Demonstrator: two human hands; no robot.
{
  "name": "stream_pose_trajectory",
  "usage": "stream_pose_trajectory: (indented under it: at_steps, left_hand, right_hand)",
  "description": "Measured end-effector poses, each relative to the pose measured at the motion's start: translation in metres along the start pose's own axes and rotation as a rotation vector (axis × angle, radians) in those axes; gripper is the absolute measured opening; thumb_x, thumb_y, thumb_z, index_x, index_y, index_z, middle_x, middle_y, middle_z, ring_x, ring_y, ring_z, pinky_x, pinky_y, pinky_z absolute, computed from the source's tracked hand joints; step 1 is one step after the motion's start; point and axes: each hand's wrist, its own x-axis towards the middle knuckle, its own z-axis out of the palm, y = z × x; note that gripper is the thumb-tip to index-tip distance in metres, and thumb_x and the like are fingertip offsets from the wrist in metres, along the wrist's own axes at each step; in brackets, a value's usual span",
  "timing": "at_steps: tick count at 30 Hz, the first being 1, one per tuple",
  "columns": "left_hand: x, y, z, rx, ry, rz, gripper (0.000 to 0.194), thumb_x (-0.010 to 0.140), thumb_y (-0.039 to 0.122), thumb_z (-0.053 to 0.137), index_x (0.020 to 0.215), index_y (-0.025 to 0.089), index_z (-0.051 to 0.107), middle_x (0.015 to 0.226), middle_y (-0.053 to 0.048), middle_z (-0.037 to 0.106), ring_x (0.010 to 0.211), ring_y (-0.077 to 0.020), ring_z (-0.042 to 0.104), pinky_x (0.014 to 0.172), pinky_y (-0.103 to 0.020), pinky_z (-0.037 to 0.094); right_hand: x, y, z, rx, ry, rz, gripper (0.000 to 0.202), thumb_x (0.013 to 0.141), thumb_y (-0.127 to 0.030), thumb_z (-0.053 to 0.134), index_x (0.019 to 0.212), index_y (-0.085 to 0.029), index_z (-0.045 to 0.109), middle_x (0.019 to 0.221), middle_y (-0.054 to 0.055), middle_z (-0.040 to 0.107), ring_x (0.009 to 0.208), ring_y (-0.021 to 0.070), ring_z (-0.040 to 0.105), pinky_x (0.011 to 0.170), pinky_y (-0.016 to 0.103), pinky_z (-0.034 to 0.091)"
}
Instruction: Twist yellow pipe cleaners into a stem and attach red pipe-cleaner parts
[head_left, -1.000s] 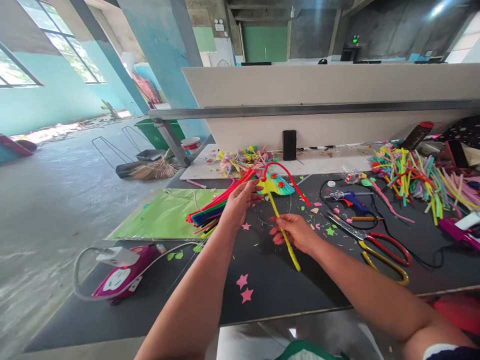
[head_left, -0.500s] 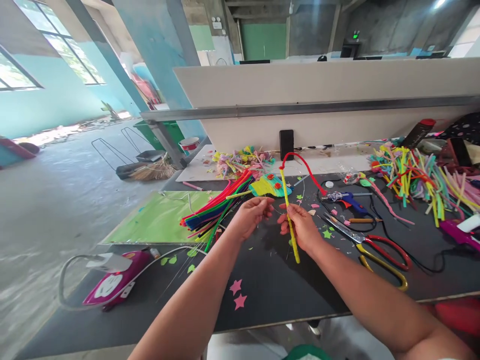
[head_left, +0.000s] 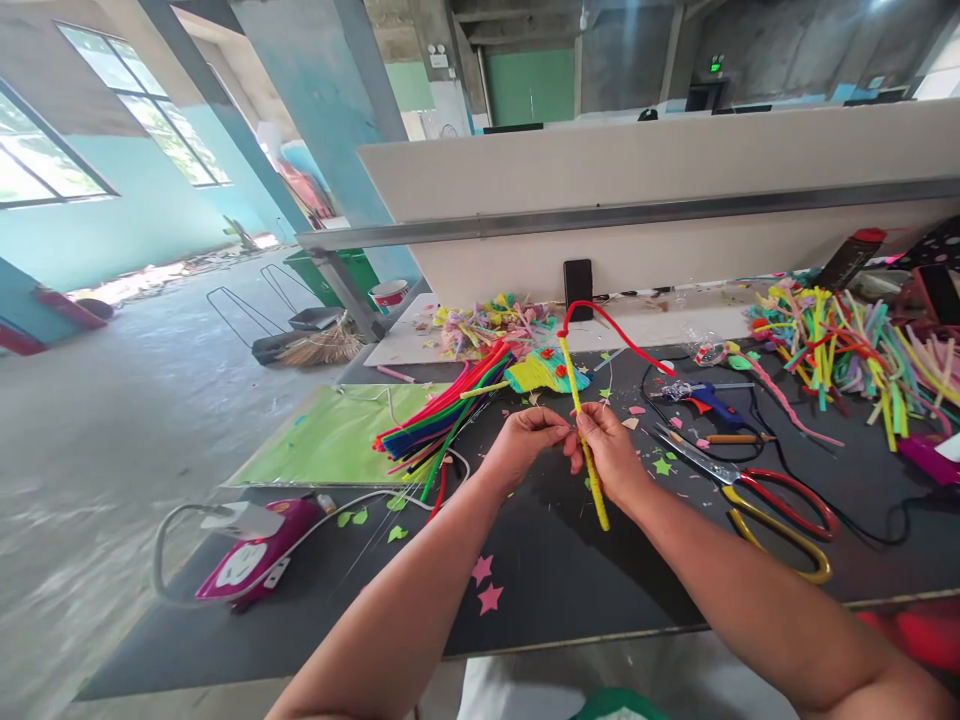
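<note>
My right hand (head_left: 609,450) grips a yellow pipe-cleaner stem (head_left: 596,488), which stands tilted over the table. From its top, a red pipe cleaner (head_left: 626,340) arches to the right. My left hand (head_left: 531,437) is closed in a pinch with its fingertips against my right fingers, beside the stem. A thin pale strand shows near the hands; its ends are hard to follow. Just beyond lies a yellow and turquoise fuzzy piece (head_left: 536,374) with red flowers. Left of it is a bundle of coloured pipe cleaners (head_left: 442,410).
Scissors (head_left: 742,490), a blue glue gun (head_left: 709,400) and a pencil (head_left: 735,439) lie to the right. A purple power strip (head_left: 259,550) with a cable sits left. Pipe-cleaner scraps (head_left: 832,340) pile behind. A phone (head_left: 577,288) leans on the white partition (head_left: 637,165).
My left hand has moved right, closing the gap to my right hand and the yellow stem. The view has shifted slightly, moving the scene rightward in the picture.
</note>
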Motion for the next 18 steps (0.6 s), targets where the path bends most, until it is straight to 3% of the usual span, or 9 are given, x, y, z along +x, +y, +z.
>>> stream_pose_trajectory:
  at_steps: [7,10,13,18]
  left_hand:
    - [0.006,-0.008,-0.01,-0.024,0.164,0.004,0.017,0.072,0.029,0.072,0.072,0.014,0.065,0.066,-0.002,0.061,0.064,-0.0118,0.056,0.066,-0.025,0.042]
    - [0.004,-0.005,-0.003,-0.144,0.052,-0.044,0.021,0.075,0.033,0.069,0.083,0.014,0.064,0.065,-0.002,0.059,0.06,-0.0131,0.057,0.065,-0.028,0.044]
    - [0.001,-0.002,0.005,-0.246,-0.063,-0.114,0.027,0.076,0.038,0.068,0.085,0.013,0.063,0.061,0.0,0.052,0.053,-0.0136,0.057,0.058,-0.03,0.044]
    - [-0.002,-0.004,0.009,-0.302,-0.051,-0.128,0.024,0.076,0.036,0.067,0.072,0.014,0.058,0.054,0.004,0.045,0.045,-0.0116,0.052,0.049,-0.027,0.041]
  right_hand:
    - [0.002,0.001,-0.002,-0.051,0.022,0.028,0.027,0.086,-0.047,0.052,0.096,-0.023,0.045,0.058,-0.006,0.061,0.038,0.0096,0.052,0.038,0.019,0.041]
    - [0.004,-0.003,-0.003,-0.099,-0.005,0.01,0.034,0.086,-0.047,0.053,0.109,-0.024,0.044,0.06,-0.006,0.062,0.04,0.0109,0.056,0.041,0.021,0.045]
    - [0.004,-0.007,-0.004,-0.159,-0.06,0.0,0.056,0.084,-0.046,0.056,0.131,-0.026,0.033,0.065,-0.005,0.064,0.045,0.0126,0.06,0.045,0.024,0.049]
    - [0.004,-0.012,-0.008,-0.162,-0.198,0.082,0.074,0.083,-0.045,0.058,0.144,-0.03,0.02,0.072,-0.002,0.067,0.052,0.0142,0.063,0.053,0.029,0.053]
